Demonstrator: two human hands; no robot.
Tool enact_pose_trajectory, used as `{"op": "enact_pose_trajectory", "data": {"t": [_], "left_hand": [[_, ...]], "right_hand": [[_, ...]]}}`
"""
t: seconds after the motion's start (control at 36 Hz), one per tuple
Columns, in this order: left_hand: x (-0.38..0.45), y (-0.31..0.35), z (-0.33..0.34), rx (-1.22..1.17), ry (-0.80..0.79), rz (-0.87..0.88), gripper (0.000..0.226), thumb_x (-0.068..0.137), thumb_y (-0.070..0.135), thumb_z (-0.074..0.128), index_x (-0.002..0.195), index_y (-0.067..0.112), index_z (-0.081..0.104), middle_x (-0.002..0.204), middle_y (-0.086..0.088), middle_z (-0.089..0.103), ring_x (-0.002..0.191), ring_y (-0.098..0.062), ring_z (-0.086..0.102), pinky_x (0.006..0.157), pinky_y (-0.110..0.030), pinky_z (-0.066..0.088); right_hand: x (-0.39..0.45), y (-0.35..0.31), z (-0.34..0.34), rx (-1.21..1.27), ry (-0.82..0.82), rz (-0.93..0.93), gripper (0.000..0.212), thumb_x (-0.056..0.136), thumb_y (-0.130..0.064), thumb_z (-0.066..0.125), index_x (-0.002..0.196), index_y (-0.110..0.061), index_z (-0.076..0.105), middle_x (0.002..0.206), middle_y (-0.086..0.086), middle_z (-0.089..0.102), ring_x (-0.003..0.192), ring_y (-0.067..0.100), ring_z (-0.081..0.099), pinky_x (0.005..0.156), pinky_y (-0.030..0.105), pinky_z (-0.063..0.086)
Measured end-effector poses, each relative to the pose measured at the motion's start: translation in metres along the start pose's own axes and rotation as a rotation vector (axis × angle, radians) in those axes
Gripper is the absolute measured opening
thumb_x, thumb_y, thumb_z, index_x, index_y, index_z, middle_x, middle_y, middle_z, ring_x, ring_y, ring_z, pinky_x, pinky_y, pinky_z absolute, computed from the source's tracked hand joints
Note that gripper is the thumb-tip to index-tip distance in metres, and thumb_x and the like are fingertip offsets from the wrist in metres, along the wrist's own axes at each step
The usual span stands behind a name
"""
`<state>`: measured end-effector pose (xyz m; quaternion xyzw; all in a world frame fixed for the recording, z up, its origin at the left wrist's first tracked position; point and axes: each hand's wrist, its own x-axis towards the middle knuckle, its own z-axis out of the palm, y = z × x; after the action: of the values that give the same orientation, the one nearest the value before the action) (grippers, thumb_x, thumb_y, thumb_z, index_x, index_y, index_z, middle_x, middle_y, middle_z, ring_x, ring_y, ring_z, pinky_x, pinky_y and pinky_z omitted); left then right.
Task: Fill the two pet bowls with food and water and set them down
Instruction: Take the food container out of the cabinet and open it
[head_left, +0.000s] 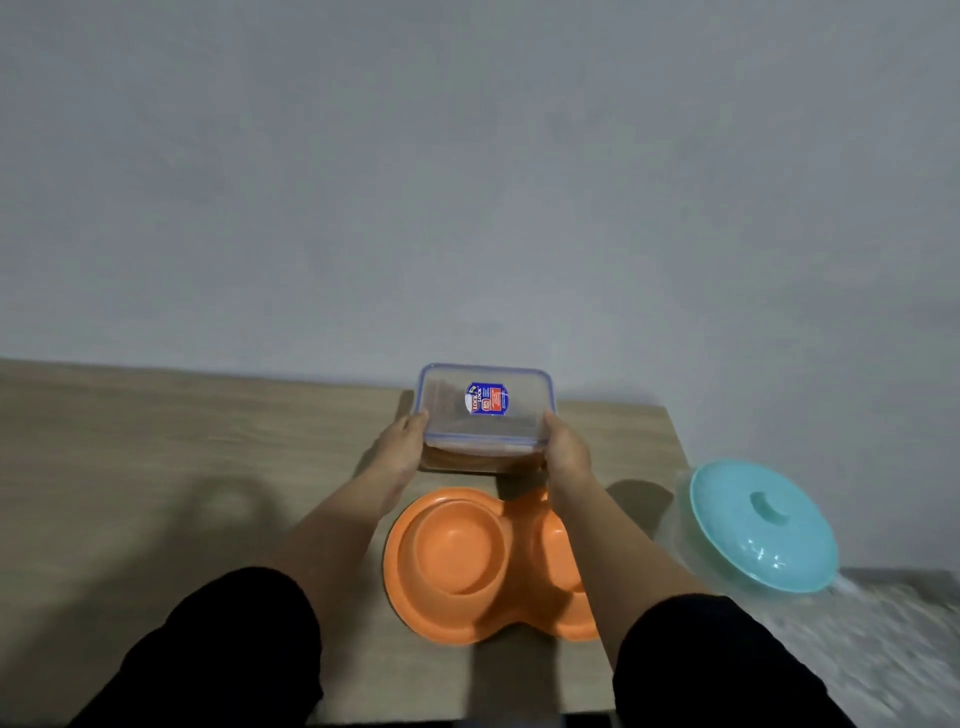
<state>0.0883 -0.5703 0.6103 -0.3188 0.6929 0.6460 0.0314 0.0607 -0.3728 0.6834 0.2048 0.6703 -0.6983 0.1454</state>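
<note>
Clear plastic box (485, 415), lid on, brown food inside, sits behind orange double bowl (470, 561) on table (156, 467). Left hand (402, 441) and right hand (566, 449) clasp its short sides. Probably rigid, light, slick; hold the walls below the rim.

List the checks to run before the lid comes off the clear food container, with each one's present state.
1. Both hands on container: ok, left hand and right hand grip its near corners.
2. Lid seated: ok, still on.
3. Side clips released: cannot tell.
4. Food inside: ok, a brown layer shows.
5. Orange double bowl ready: ok, left well empty, right well partly hidden by the right arm.
6. Water source: cannot tell; only a teal lid shows.
</note>
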Motion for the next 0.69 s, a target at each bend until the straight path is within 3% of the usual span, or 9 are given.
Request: {"op": "enact_pose_trajectory", "data": {"t": [0.06, 0.14, 0.28, 0.39, 0.47, 0.53, 0.58, 0.64, 0.69], "left_hand": [[0.000, 0.001, 0.000, -0.019, 0.009, -0.015, 0.062, 0.058, 0.074, 0.040, 0.106, 0.044, 0.064, 0.132, -0.003, 0.061, 0.123, -0.028, 0.054, 0.109, -0.049, 0.040], [-0.006, 0.012, 0.005, -0.027, 0.005, -0.036, 0.062, 0.058, 0.071, 0.043, 0.108, 0.039, 0.062, 0.132, -0.003, 0.060, 0.124, -0.028, 0.052, 0.110, -0.048, 0.039], [-0.021, 0.034, 0.015, -0.015, -0.046, -0.020, 0.040, 0.071, 0.056, 0.045, 0.096, 0.030, 0.062, 0.116, 0.000, 0.061, 0.118, -0.024, 0.054, 0.110, -0.045, 0.039], [-0.016, 0.047, 0.022, -0.057, -0.033, -0.021, 0.016, 0.081, 0.039, 0.051, 0.080, 0.025, 0.060, 0.101, -0.006, 0.061, 0.098, -0.025, 0.057, 0.099, -0.042, 0.045], [-0.001, 0.058, 0.021, -0.062, 0.049, -0.085, 0.027, 0.061, 0.041, 0.051, 0.071, 0.017, 0.060, 0.083, -0.009, 0.063, 0.080, -0.024, 0.057, 0.086, -0.038, 0.049], [0.015, 0.065, 0.022, -0.009, 0.102, -0.110, 0.047, 0.064, 0.053, 0.044, 0.077, 0.012, 0.065, 0.095, -0.017, 0.071, 0.083, -0.028, 0.063, 0.090, -0.038, 0.051], [0.024, 0.071, 0.025, 0.193, 0.156, -0.110, 0.072, 0.078, 0.064, 0.030, 0.098, 0.008, 0.069, 0.113, -0.022, 0.068, 0.101, -0.035, 0.065, 0.099, -0.038, 0.048], [0.029, 0.073, 0.032, 0.390, 0.219, -0.062, 0.075, 0.095, 0.059, 0.021, 0.121, 0.001, 0.060, 0.129, -0.024, 0.059, 0.120, -0.037, 0.055, 0.103, -0.037, 0.042], [0.032, 0.074, 0.038, 0.467, 0.222, -0.048, 0.072, 0.099, 0.054, 0.018, 0.129, -0.002, 0.052, 0.136, -0.025, 0.053, 0.126, -0.038, 0.050, 0.105, -0.038, 0.037]], "right_hand": [[0.007, 0.002, 0.001, -0.048, 0.005, 0.003, 0.025, 0.092, -0.029, 0.050, 0.082, -0.011, 0.065, 0.093, 0.010, 0.065, 0.087, 0.024, 0.059, 0.087, 0.039, 0.049], [0.021, 0.003, 0.002, -0.126, 0.015, -0.013, 0.029, 0.091, -0.028, 0.048, 0.070, -0.013, 0.060, 0.096, 0.015, 0.065, 0.095, 0.031, 0.061, 0.096, 0.045, 0.047], [0.031, -0.006, -0.001, -0.153, 0.043, 0.016, 0.028, 0.093, -0.025, 0.046, 0.075, -0.011, 0.062, 0.098, 0.018, 0.063, 0.091, 0.029, 0.057, 0.099, 0.046, 0.046], [0.039, -0.010, -0.005, -0.228, 0.109, -0.022, 0.025, 0.090, -0.031, 0.048, 0.081, -0.011, 0.059, 0.103, 0.016, 0.064, 0.101, 0.034, 0.060, 0.096, 0.048, 0.047], [0.048, -0.020, -0.004, -0.393, 0.172, -0.074, 0.039, 0.093, -0.042, 0.042, 0.094, -0.008, 0.061, 0.112, 0.017, 0.063, 0.105, 0.034, 0.058, 0.097, 0.046, 0.047], [0.059, -0.028, 0.000, -0.492, 0.187, -0.067, 0.059, 0.097, -0.049, 0.029, 0.113, -0.001, 0.061, 0.121, 0.020, 0.060, 0.112, 0.036, 0.056, 0.100, 0.044, 0.045], [0.066, -0.033, 0.004, -0.568, 0.187, -0.057, 0.067, 0.099, -0.050, 0.019, 0.119, 0.001, 0.057, 0.123, 0.022, 0.059, 0.113, 0.036, 0.055, 0.098, 0.042, 0.046], [0.070, -0.034, 0.007, -0.640, 0.210, -0.085, 0.061, 0.101, -0.048, 0.017, 0.119, -0.003, 0.055, 0.116, 0.020, 0.060, 0.106, 0.032, 0.058, 0.088, 0.040, 0.049], [0.075, -0.033, 0.008, -0.684, 0.231, -0.131, 0.049, 0.102, -0.042, 0.021, 0.127, -0.011, 0.048, 0.109, 0.016, 0.058, 0.099, 0.028, 0.057, 0.081, 0.035, 0.050]]}}
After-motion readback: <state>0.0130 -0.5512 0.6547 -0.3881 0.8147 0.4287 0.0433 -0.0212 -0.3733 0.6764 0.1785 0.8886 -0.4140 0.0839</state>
